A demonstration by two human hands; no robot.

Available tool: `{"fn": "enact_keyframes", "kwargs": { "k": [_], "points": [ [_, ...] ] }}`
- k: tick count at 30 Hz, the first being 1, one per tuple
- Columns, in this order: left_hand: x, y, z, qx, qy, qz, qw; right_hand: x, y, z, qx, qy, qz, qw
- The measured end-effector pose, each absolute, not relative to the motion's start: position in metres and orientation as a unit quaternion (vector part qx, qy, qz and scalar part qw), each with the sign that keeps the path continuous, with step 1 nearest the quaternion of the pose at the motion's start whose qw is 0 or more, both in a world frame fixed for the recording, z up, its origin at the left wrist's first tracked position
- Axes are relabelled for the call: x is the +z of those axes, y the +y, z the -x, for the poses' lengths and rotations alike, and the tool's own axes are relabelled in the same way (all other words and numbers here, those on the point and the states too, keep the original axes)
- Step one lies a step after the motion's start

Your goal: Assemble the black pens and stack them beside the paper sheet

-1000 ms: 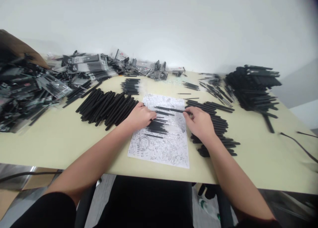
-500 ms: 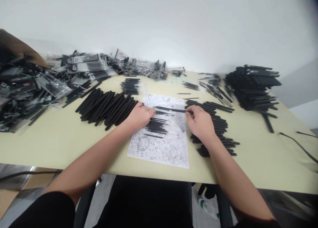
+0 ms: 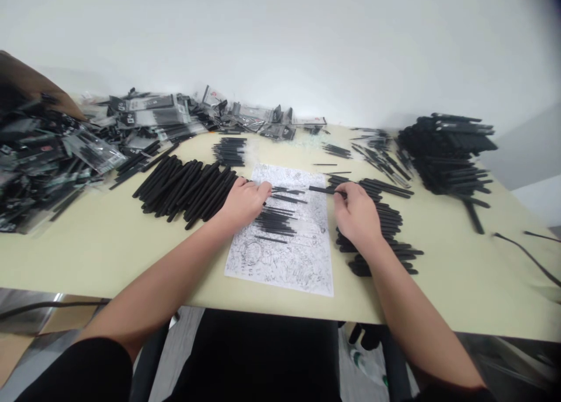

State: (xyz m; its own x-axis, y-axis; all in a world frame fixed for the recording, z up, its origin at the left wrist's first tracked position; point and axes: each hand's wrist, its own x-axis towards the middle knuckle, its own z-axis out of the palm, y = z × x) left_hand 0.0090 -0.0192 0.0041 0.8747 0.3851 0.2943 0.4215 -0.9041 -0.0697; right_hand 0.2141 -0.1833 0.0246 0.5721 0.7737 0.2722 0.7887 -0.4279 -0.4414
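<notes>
My left hand [image 3: 244, 203] rests on a scribbled white sheet [image 3: 284, 256], its fingers pinched on the end of a thin black refill [image 3: 287, 191]. My right hand [image 3: 357, 215] is closed on a short black pen barrel [image 3: 322, 189] just right of that refill; a small gap shows between the two pieces. A small heap of thin black refills [image 3: 274, 221] lies on the sheet beside my left hand. A row of black pen barrels [image 3: 188, 189] lies to the left. More black pens [image 3: 385, 227] lie under and beside my right wrist.
On the beige table [image 3: 87, 250], a big pile of packaged pens in clear bags [image 3: 65, 151] fills the left and back. A tall stack of black pens [image 3: 447, 153] stands at the far right. A black cable [image 3: 526, 256] lies near the right edge.
The long black pen held between both hands has come apart: my right hand moved right with the barrel, while my left hand stayed on the thin refill.
</notes>
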Motion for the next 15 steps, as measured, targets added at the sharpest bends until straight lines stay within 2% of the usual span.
{"fn": "enact_keyframes", "kwargs": {
  "k": [15],
  "points": [
    [0.0074, -0.0209, -0.0099, -0.141, -0.210, 0.965, 0.071, 0.0192, -0.1829, -0.2153, -0.006, -0.499, 0.803, 0.326]
  ]
}}
